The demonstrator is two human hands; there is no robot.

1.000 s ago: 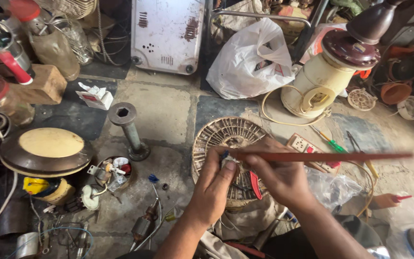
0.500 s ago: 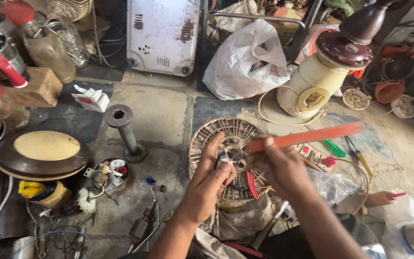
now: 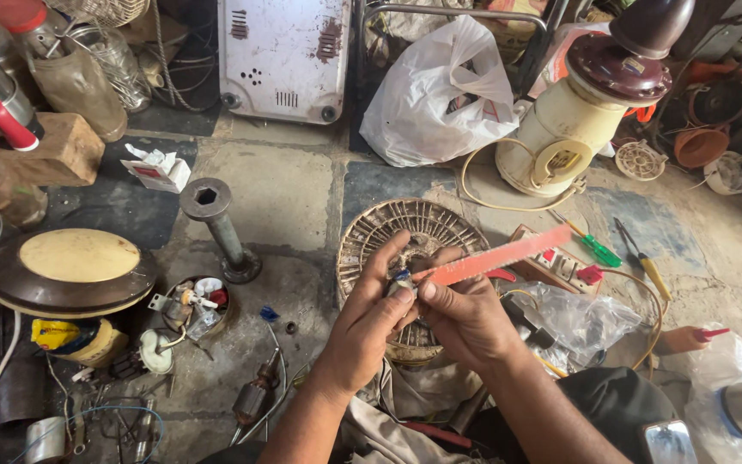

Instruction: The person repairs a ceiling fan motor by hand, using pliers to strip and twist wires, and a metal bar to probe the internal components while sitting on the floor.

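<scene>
Orange-red saw blade [image 3: 500, 255], toothed along the lower edge, is gripped at its near end by the right hand [image 3: 465, 318], fingers closed on it, tip slanting toward two o'clock; a small metal part with a blue end [image 3: 401, 277] is pinched between thumb and fingers of the left hand [image 3: 371, 322], held just at the blade's near end, over the round wire fan guard [image 3: 414, 236] lying on the floor.

Handling, as judged: the small part would best be kept pinched firmly and close to the fingertips; the blade is best drawn in short, light strokes, teeth kept off the thumb; slipping onto the left fingers is the likely fault.

Surroundings: a cream and maroon appliance body [image 3: 581, 120] at one o'clock; a white plastic bag [image 3: 435, 90] at twelve; a green-handled screwdriver [image 3: 599, 249] and yellow-handled pliers [image 3: 646, 262] at three, near the blade's tip; a clear plastic bag [image 3: 581, 318] just beside the right wrist; a metal pipe stand [image 3: 216, 228] at nine; a round maroon and cream cover [image 3: 70, 271] further toward nine; a small tray of loose parts [image 3: 191, 305] at eight.
</scene>
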